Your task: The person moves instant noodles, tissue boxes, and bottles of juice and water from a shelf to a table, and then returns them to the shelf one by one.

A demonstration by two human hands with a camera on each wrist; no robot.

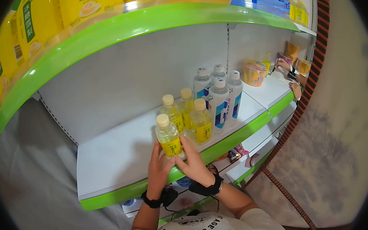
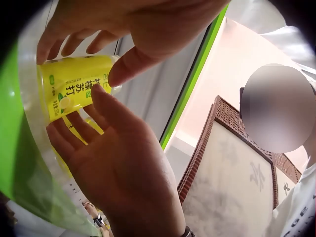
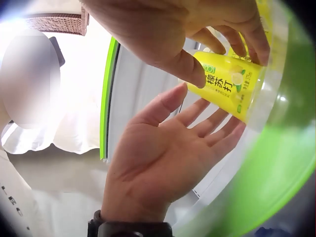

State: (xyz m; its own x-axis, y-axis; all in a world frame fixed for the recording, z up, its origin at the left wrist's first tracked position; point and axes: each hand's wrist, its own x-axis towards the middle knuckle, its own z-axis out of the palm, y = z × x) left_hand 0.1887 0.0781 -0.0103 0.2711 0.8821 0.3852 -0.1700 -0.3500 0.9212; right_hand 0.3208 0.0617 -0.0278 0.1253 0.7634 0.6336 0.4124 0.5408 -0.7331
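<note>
A small clear bottle of lemon soda (image 1: 171,145) with a cream cap and yellow label stands upright at the green shelf edge, held between both hands. My left hand (image 1: 158,174) holds it low on the left side, thumb toward the front. From the right, my right hand (image 1: 195,164) grips its lower part, thumb on the label's near side. Both wrist views show the yellow label (image 2: 74,84) framed by thumbs and fingers. Right behind the held bottle stand three matching lemon soda bottles (image 1: 201,124).
Several white-capped bottles with blue labels (image 1: 218,104) stand right of the lemon sodas. Farther right are a noodle cup (image 1: 254,73) and another person's hands (image 1: 283,64). Overhead, an upper shelf with a green edge (image 1: 126,28) carries large yellow packages (image 1: 40,17).
</note>
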